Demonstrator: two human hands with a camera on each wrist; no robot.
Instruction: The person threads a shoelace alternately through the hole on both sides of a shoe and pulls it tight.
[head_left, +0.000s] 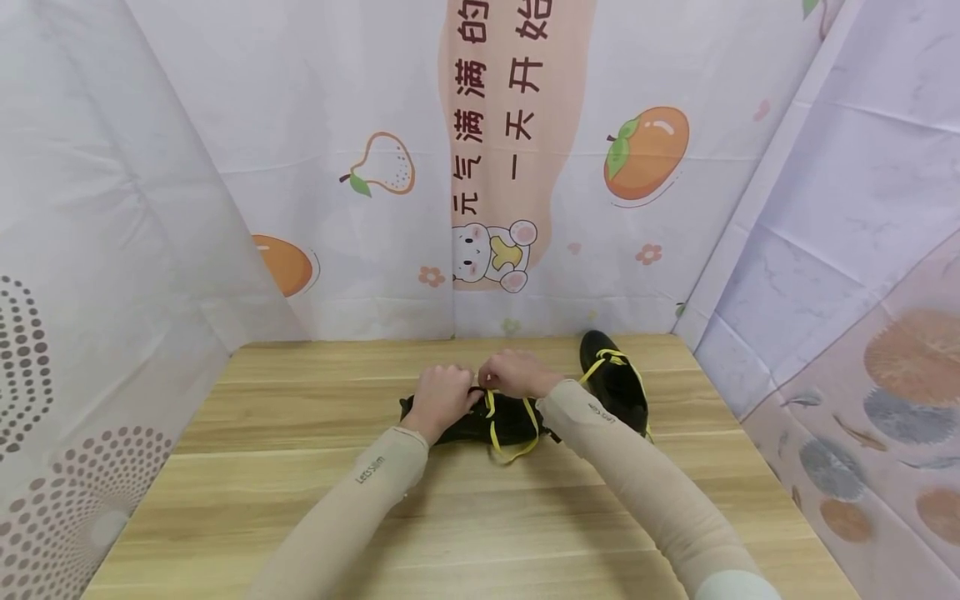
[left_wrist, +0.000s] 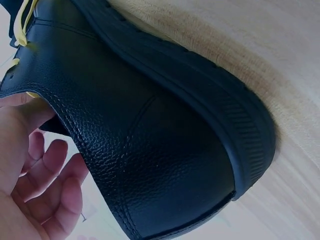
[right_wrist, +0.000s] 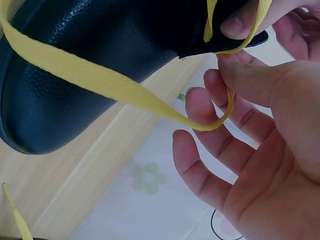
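A black leather shoe (head_left: 465, 431) lies across the table under both hands, its sole toward me and its heel to the left. My left hand (head_left: 441, 398) holds the shoe by the lace-hole flap near its opening; the left thumb (right_wrist: 234, 26) presses on that flap in the right wrist view. Loosely curled, the other left fingers (left_wrist: 52, 172) hang beside the collar. With thumb and forefinger, my right hand (right_wrist: 265, 145) pinches a flat yellow shoelace (right_wrist: 100, 77) right at the flap's edge. One long lace end loops down over the shoe's front part and onto the table.
A second black shoe (head_left: 618, 392) with a yellow lace (head_left: 592, 367) stands at the back right, beyond my right forearm. Printed cloth (head_left: 315, 167) hangs behind the wooden table (head_left: 300, 517) and along both sides.
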